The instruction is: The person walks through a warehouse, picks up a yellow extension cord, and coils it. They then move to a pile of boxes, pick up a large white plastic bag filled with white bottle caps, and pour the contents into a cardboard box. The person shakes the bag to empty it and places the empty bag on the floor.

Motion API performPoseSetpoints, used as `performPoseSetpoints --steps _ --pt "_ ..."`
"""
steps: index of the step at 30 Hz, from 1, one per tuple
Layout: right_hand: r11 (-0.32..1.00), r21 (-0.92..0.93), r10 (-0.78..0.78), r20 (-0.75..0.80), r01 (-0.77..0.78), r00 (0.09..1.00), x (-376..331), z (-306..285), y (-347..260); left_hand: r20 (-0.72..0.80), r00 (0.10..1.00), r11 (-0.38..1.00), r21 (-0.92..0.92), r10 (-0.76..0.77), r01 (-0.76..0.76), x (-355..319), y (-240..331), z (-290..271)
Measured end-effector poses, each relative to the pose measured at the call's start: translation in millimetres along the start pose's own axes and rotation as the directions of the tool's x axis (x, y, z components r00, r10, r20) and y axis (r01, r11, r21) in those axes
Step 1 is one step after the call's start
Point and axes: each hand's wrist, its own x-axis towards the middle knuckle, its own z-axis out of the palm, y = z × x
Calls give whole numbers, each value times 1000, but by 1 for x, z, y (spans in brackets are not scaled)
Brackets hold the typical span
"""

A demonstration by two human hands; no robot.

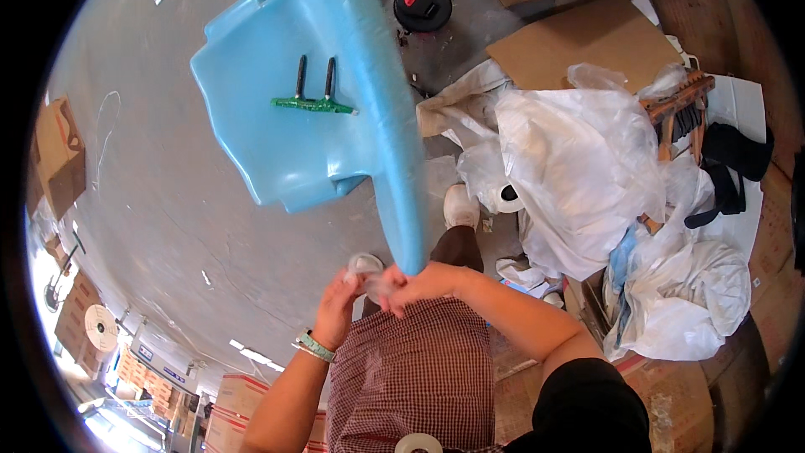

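Note:
Both hands are in front of my checked apron, close to the lower end of a light blue moulded plastic piece. My left hand, with a watch on the wrist, is closed with its fingertips on a small clear plastic film. My right hand pinches the other side of that film, just under the blue rim. The film is blurred, so its exact shape cannot be made out. On the blue seat-like surface lies a green strip-shaped tool with two dark rods standing out from it.
A round black object with a red part sits on the grey floor beyond the blue piece. White plastic sheeting, an opened cardboard box and black straps crowd the right. Cartons and a cable reel stand left.

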Motion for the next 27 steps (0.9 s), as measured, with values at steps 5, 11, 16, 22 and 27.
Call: performPoseSetpoints --steps 5,11,16,22,27 --pt "979 -193 -25 -457 -71 889 7 -14 20 -71 994 971 231 80 -61 9 -14 4" --pt "859 -450 -361 -871 -245 333 13 -168 -20 -251 968 978 203 16 37 20 -24 -3" --pt "452 -447 -722 -692 -771 -22 -5 -290 -17 -183 983 936 343 -8 72 21 -25 -1" --pt "353 -622 -829 -554 -698 74 5 -238 -21 -275 958 933 359 86 20 37 -29 -5" --pt "492 -854 -777 -519 -170 356 3 -79 5 -381 912 977 200 152 -79 67 -34 27"
